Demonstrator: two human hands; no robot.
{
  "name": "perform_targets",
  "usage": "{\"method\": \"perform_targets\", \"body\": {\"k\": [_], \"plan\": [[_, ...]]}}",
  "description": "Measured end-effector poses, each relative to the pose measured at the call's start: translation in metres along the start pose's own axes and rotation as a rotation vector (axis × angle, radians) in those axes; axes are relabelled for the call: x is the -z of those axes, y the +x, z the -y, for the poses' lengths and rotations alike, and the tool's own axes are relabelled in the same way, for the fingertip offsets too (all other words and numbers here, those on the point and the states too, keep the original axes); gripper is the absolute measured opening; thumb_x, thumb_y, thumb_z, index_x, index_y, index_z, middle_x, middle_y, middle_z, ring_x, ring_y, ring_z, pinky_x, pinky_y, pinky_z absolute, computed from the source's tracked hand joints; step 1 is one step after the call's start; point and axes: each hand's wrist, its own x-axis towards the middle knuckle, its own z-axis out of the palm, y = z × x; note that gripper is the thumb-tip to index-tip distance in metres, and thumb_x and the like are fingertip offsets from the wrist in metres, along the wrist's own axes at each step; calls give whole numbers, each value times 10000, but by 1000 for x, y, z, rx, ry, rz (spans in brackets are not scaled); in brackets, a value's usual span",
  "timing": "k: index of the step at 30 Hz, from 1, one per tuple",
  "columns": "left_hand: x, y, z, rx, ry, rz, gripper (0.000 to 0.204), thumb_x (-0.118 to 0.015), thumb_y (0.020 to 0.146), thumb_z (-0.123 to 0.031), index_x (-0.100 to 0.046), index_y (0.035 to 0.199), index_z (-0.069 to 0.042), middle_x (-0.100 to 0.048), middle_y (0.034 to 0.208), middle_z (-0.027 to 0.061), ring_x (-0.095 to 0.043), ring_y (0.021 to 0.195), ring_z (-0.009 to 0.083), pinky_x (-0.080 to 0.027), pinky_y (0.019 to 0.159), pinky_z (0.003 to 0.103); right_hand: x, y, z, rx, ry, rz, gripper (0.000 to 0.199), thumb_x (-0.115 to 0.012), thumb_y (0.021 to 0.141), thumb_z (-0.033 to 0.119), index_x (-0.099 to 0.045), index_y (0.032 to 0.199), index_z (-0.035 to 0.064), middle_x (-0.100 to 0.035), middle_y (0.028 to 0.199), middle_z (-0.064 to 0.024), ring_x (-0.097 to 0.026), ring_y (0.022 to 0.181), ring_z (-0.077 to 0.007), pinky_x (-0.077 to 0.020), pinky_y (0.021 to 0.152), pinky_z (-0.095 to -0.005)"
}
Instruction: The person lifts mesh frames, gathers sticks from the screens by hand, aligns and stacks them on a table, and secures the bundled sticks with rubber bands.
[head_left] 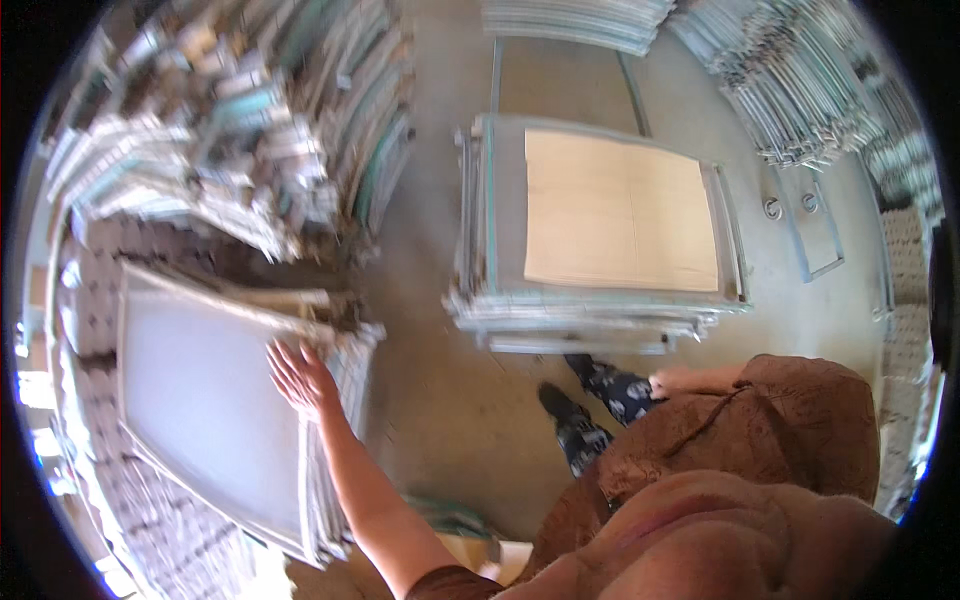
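My left hand (pixel 303 380) reaches out to the left with its fingers stretched and spread. It lies over the right edge of a framed panel (pixel 210 390) with a grey, mesh-like sheet in a thin pale frame, on top of a stack of similar frames. Whether the palm presses on the panel or hovers just above it, I cannot tell. Nothing shows in this hand. Close to my dark patterned trousers hangs my right hand (pixel 675 384), small and blurred, its fingers not clear. No held thing shows there.
Ahead stands a stack of frames (pixel 490 210) topped by a tan cardboard sheet (pixel 620 210). Heaped frames (pixel 240 130) fill the far left, and more frames (pixel 790 90) stand packed at the far right. A low wheeled frame (pixel 825 272) sits on the grey floor (pixel 430 400).
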Motion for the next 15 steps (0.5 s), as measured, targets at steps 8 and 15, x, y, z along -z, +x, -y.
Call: {"method": "perform_targets", "body": {"k": [8,15], "plan": [[21,-46,-16,-80,-197,-363,638,-368,1012,-465,-295,1502,-64,-280,1555,163,-251,1440,344,-226,1161,498,28,-32,48,177,255,290,295,-629,871,300,-691,1004,44,-683,919,-60,-595,876,-151,-466,787,-360],[-26,-261,-141,477,-1501,173,554,-518,955,-150,-351,1474,-55,-337,1511,97,-234,1435,226,-232,1157,377,19,-40,8,182,301,597,287,-597,913,248,-663,1102,41,-680,940,-52,-595,872,-147,-491,785,-333]]}}
